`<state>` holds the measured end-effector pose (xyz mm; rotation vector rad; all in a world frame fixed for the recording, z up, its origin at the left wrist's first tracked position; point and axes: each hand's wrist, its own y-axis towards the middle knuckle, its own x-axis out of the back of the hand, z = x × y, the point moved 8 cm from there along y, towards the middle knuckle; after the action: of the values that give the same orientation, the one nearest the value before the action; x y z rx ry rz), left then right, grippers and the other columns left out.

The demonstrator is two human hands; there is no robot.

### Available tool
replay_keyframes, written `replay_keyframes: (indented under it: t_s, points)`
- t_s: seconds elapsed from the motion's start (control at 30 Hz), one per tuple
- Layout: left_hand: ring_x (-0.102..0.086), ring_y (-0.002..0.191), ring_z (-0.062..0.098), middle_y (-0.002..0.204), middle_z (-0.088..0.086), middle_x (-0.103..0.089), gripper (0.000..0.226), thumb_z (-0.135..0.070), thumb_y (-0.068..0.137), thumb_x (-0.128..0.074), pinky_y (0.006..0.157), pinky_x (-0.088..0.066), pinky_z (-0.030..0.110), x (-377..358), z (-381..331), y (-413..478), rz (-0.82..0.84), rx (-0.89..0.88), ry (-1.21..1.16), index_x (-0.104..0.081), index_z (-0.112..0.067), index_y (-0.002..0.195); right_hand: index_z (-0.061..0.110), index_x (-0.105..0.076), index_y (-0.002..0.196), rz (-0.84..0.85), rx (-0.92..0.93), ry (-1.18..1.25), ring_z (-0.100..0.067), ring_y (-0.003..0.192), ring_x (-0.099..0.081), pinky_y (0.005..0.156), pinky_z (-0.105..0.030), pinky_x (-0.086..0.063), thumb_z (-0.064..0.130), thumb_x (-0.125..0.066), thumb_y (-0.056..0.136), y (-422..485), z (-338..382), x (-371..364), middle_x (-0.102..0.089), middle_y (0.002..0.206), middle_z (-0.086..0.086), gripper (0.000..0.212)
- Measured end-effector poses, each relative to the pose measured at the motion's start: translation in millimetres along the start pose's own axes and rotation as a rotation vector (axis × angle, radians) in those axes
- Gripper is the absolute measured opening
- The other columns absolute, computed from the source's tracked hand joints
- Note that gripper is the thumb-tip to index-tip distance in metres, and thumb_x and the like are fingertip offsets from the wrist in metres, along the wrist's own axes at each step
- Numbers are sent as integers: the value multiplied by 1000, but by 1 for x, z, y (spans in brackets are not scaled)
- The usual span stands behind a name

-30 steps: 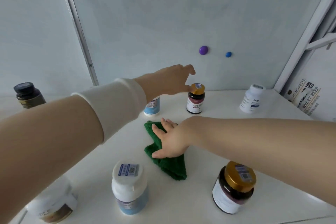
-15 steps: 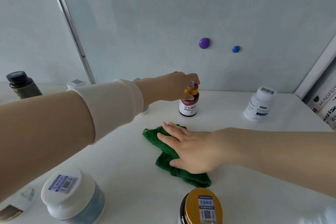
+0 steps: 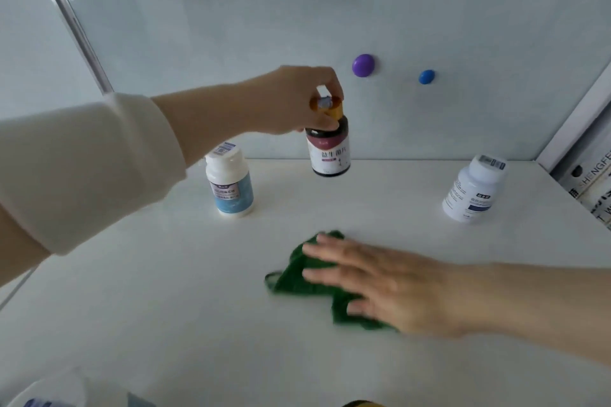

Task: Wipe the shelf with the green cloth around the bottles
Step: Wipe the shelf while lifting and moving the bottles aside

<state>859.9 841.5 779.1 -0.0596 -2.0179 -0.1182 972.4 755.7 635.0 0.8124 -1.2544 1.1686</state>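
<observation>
your left hand (image 3: pixel 291 99) has now lifted the dark bottle (image 3: pixel 328 149) by its cap, clamped, so the flat-open right hand (image 3: pixel 390 287) can wipe its spot with the green cloth (image 3: pixel 297 277).

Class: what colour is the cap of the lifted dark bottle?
Gold cap, seen in the head view.

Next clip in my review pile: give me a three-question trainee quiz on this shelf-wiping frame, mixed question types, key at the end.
1. True or false: the right hand lies flat on the green cloth.
2. What does the left hand grip by its gold cap?
A. the blue-labelled white bottle
B. the dark bottle
C. the white bottle on the right
3. Fill in: on the wall behind the shelf sit a purple magnet and a ____ one.

Key: 1 true; 2 B; 3 blue.
</observation>
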Motion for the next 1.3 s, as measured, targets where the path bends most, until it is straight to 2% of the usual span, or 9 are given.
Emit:
replay_keyframes:
  t_s: [0.07, 0.13, 0.33, 0.5, 0.7, 0.8, 0.9, 1.03, 1.3]
  points:
    - [-66, 84, 21, 112, 0, -62, 35, -30, 83, -62, 76, -50, 30, 13, 0, 0, -35, 2, -3, -53, -27, 117, 11, -31, 143, -149, -116, -61, -24, 143, -19, 111, -19, 8, 36, -16, 99, 15, -43, 17, -25, 153, -14, 53]
    - [-67, 83, 17, 111, -3, -60, 34, -31, 84, -62, 71, -48, 24, 22, 1, -2, -72, 2, -15, -53, -28, 117, 15, -15, 148, -132, -362, 50, -18, 147, 1, 110, -16, 8, 24, -25, 100, 29, -95, 25, -2, 158, -4, 49]
    - [-65, 77, 8, 110, -8, -58, 35, -34, 84, -61, 69, -45, 20, 19, 2, -9, -92, -4, 5, -51, -31, 117, 19, -8, 149, -129, -664, 168, -20, 146, 10, 117, -30, 2, 30, -29, 100, 60, -135, 28, 5, 158, -2, 55]
    - [-64, 80, 13, 110, -3, -62, 34, -33, 83, -61, 72, -46, 23, 4, 8, -12, -46, 6, 64, -51, -31, 116, 11, -26, 144, -169, -155, 2, -39, 143, -13, 115, -48, -17, 35, -29, 97, 12, -36, 6, -19, 152, -20, 53]
    - [-59, 88, 19, 110, -1, -61, 36, -35, 82, -63, 72, -45, 24, -29, 15, -18, 68, 10, 93, -51, -32, 116, 20, -30, 142, -57, 176, -19, -13, 144, -4, 115, -14, 5, 38, -25, 97, -53, 6, -7, -14, 153, 1, 49]
    - [-57, 93, 20, 111, -1, -61, 37, -35, 82, -63, 80, -46, 35, -39, 19, -21, 95, 14, 116, -50, -31, 116, 25, -23, 144, -137, -136, 47, -12, 143, -3, 111, -7, 6, 50, -17, 92, -18, -54, 7, -12, 156, 0, 59]
    - [-56, 97, 20, 111, -4, -60, 37, -35, 82, -62, 84, -46, 35, -46, 22, -24, 119, 34, 139, -50, -32, 117, 21, -9, 148, -165, -554, 109, -15, 145, 2, 114, -21, 2, 43, -22, 95, 7, -123, 17, -1, 157, 2, 59]
    - [-54, 98, 21, 113, -2, -59, 38, -36, 82, -62, 81, -44, 33, -52, 18, -25, 113, 23, 155, -49, -31, 118, 19, -2, 149, -101, -708, 192, -17, 145, 10, 117, -30, 1, 32, -28, 99, 20, -139, 16, 7, 157, 2, 57]
    - [-56, 97, 26, 115, 5, -59, 38, -35, 82, -62, 81, -48, 38, -56, 17, -17, 92, 12, 131, -47, -27, 116, 14, -26, 141, -68, -40, -155, -22, 141, -11, 117, -24, -6, 46, -11, 96, -72, -9, -11, -17, 149, -5, 57]
